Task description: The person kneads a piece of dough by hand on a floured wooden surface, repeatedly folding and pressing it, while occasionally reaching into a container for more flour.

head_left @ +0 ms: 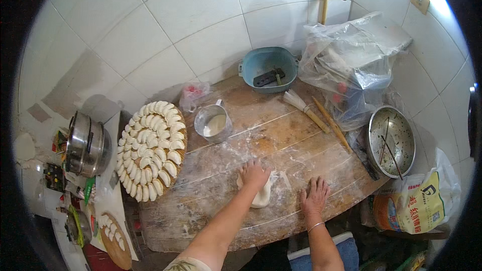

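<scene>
A pale lump of dough (262, 198) lies on the floured wooden board in front of me. My left hand (254, 174) presses down on it, fingers curled over its far side and covering much of it. To the right of the dough, my right hand (315, 195) rests flat on the board with its fingers stretched out and nothing in it. A thin bracelet circles that wrist. Beyond the dough stands a metal cup (213, 121) with flour inside. A long wooden rolling pin (332, 124) lies at the far right, beside a pale-bristled brush (307, 111).
At left, a round tray (184, 143) carries rings of dumplings; a smaller board (117, 251) holds several more. A blue-green basin (244, 70) stands at the back. Right are a steel bowl (373, 140) with sticks, plastic sheeting (321, 55) and a flour bag (427, 203). Steel pots (85, 143) sit far left.
</scene>
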`<control>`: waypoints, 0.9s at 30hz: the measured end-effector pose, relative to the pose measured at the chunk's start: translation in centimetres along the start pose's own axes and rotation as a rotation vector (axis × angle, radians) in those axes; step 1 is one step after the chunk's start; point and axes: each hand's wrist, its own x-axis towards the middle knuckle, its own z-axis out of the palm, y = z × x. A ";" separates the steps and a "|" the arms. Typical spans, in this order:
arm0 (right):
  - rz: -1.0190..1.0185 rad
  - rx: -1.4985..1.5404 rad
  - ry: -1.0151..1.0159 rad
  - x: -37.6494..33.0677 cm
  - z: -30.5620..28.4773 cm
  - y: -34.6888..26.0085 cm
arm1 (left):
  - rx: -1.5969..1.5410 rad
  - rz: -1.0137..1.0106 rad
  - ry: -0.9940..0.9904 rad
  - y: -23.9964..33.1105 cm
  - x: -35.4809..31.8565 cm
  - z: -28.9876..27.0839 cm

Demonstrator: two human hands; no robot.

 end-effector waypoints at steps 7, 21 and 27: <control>-0.018 -0.030 0.055 -0.4 0.0 0.8 | -0.287 -0.330 -0.322 -5.2 0.9 -1.1; -0.003 -0.043 -0.004 0.5 -0.1 0.5 | -0.373 0.271 0.059 -1.0 -9.8 -3.4; 0.010 -0.049 -0.069 0.4 -0.8 0.5 | -0.059 0.398 -0.053 1.2 -7.8 0.0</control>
